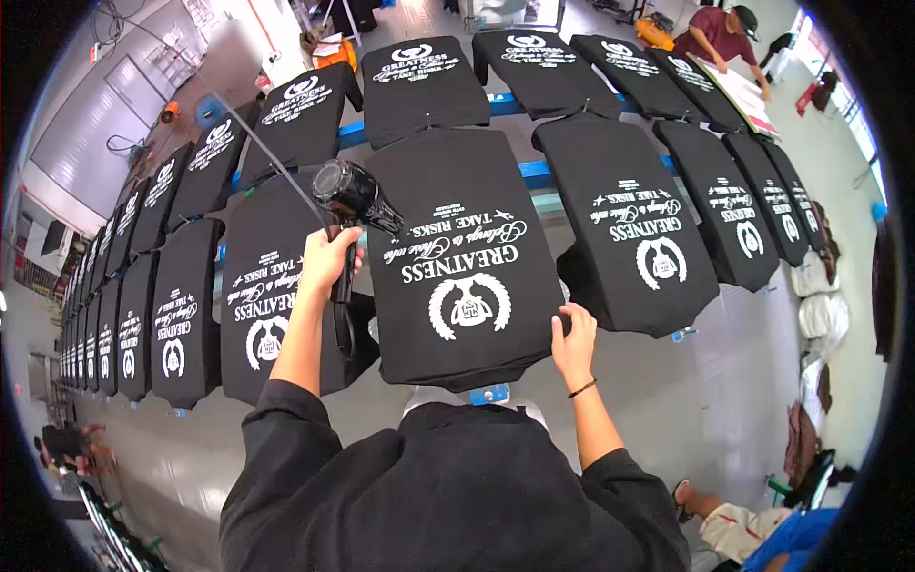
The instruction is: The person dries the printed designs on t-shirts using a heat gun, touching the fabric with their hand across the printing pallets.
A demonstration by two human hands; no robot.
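Note:
My left hand (329, 259) is wrapped around the handle of a black hair dryer (345, 183), raised over the left part of the black T-shirt (443, 176) in front of me. White lettering and a wreath emblem (469, 307) are printed on that shirt, upside down from my side. At the shirt's lower right edge is my right hand (574, 345), fingers apart and slightly bent, holding nothing. I cannot tell whether its fingertips touch the fabric. The shirt lies flat over a board whose surface is hidden.
Printed black shirts stand in two long rows, with a neighbour to the left (257, 286) and right (634, 219). A blue rail (538, 174) runs between rows. A cord hangs beneath the dryer. One person (710, 38) leans over the far right end; another sits lower right.

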